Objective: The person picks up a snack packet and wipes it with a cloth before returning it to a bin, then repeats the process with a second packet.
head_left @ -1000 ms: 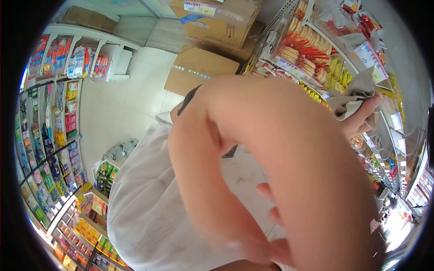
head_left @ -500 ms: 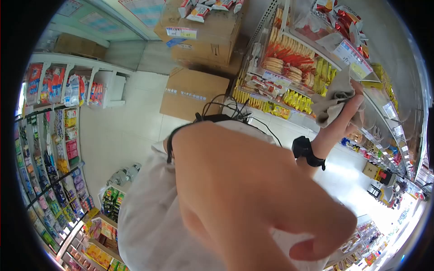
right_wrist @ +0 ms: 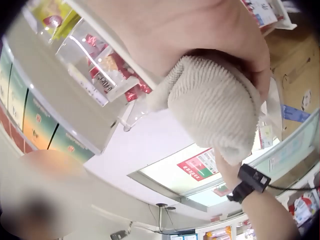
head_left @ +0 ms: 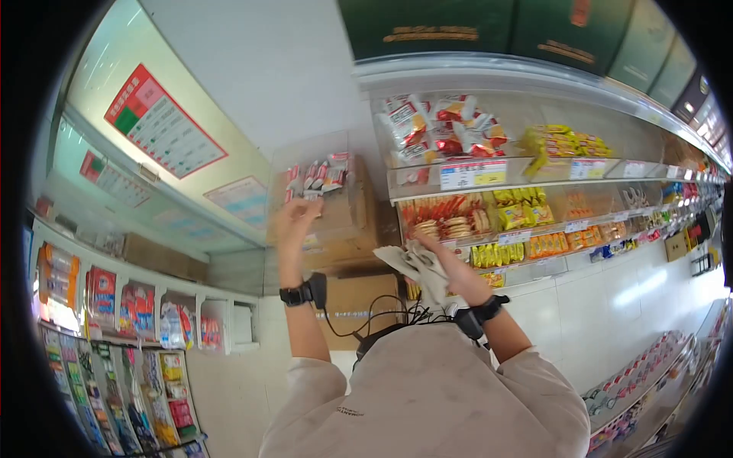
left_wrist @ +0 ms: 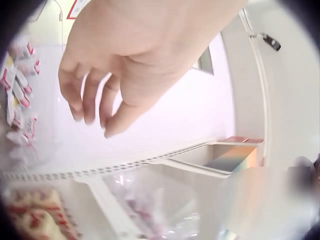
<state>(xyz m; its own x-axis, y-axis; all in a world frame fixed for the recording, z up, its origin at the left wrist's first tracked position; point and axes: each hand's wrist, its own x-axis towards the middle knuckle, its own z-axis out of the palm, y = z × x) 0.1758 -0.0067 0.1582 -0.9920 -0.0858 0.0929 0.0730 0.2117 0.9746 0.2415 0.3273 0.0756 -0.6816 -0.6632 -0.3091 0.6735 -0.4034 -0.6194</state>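
Observation:
My left hand point(head_left: 298, 217) reaches forward beside a clear bin of wrapped snacks point(head_left: 334, 175) on top of stacked cartons. Its fingers point(left_wrist: 89, 102) hang loosely bent with nothing between them. My right hand point(head_left: 456, 267) grips a bunched grey-beige cloth point(head_left: 416, 267) in front of the snack shelves. Close up in the right wrist view, the ribbed cloth point(right_wrist: 215, 105) bulges out from under the palm, and part of it is hidden by the fingers.
Tiered shelves point(head_left: 527, 229) of packaged snacks with price tags run along the right. A cardboard box point(head_left: 359, 301) stands on the floor below the cartons. White shelving point(head_left: 137, 305) with bagged goods lines the left side, and a glass panel point(head_left: 164, 137) rises behind it.
The head view has lifted and turned toward the shelves. My left arm, earlier large across the front, now extends toward the snack bin. The cloth stays in my right hand, which appears lower and farther left.

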